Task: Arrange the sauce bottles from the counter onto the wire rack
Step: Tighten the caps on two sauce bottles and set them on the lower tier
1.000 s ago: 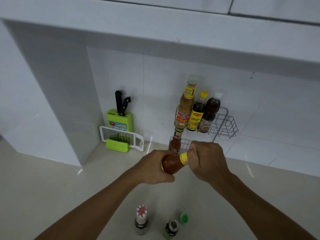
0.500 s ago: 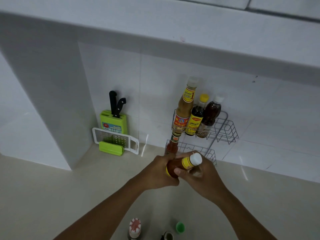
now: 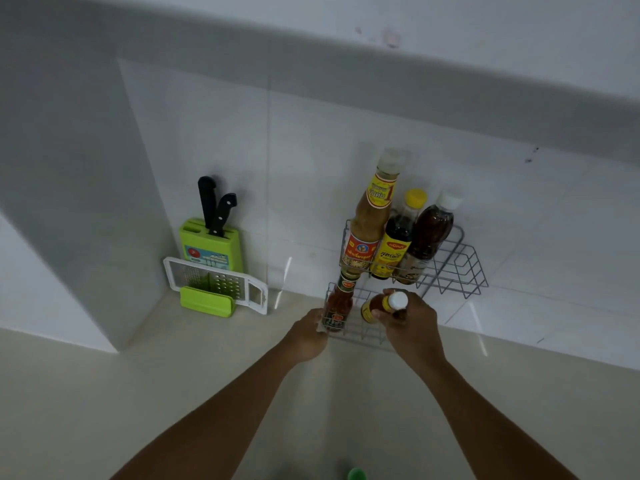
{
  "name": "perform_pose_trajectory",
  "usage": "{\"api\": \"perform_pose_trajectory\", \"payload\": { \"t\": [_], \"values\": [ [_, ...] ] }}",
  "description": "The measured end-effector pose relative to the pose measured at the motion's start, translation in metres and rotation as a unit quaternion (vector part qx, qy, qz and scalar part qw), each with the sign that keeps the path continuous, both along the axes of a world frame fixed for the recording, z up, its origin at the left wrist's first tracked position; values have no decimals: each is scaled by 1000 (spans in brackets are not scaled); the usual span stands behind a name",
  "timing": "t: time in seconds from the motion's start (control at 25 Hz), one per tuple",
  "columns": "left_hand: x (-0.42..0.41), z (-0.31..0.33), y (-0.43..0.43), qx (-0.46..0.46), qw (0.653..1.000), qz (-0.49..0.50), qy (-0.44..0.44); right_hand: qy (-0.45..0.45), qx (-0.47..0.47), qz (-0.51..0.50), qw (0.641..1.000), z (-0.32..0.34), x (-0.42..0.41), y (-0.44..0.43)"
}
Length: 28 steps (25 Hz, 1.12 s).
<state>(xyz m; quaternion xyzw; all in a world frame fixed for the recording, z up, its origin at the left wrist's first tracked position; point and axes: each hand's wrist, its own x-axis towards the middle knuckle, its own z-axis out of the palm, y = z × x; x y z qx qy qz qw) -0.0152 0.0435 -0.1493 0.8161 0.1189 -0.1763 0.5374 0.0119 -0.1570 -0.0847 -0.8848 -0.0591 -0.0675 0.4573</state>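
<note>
Bench [image 3: 104,393] pale, mostly bare in view; green cap [image 3: 356,474] just poking in at bottom edge, bottle under it not visible.

Wire rack [image 3: 450,268] two-tier, against tiled wall at back of bench. Upper tier: tall bottle [image 3: 369,233] with yellow neck label on left, dark bottle [image 3: 398,244] with yellow cap in middle, brown bottle [image 3: 427,237] with white cap on right, all upright, packed touching. Right part of upper tier bare.

Knife block [image 3: 204,240], green, two black handles, well left of rack. White grater [image 3: 214,280] leaning in front of it. Not task items.

Lower tier: red sauce bottle [image 3: 337,306] upright at left end. Left hand [image 3: 308,336] just beside its base at rack's front-left corner, fingers curled; whether gripping wire, bottle, or only touching — cannot tell.

Right hand [image 3: 410,318] wrapped around small bottle [image 3: 379,306], red sauce, yellow collar, white cap; tilted, cap toward camera, over lower tier just right of red sauce bottle.

Step, as judged: placing this bottle in lower tier. Not seated yet.

Next move calls for: rotating upright, lowering base onto wires beside red sauce bottle without knocking it, letting go. Then back for whatever sits at bench front.
</note>
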Motion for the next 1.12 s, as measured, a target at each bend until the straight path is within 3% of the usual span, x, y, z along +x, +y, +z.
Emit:
{"api": "perform_pose_trajectory", "payload": {
  "t": [0.24,0.56,0.88,1.12],
  "values": [
    [16,-25,-2,-3,999,0,40,70,-29,31,997,-26,36,8],
    [24,-34,0,-1,1000,-9,24,121,-88,78,986,-39,77,11],
    [23,-37,4,-11,1000,3,24,140,-139,85,977,-53,85,11],
    [18,-37,4,-16,999,8,31,206,-173,139,953,-59,87,4]
  ]
}}
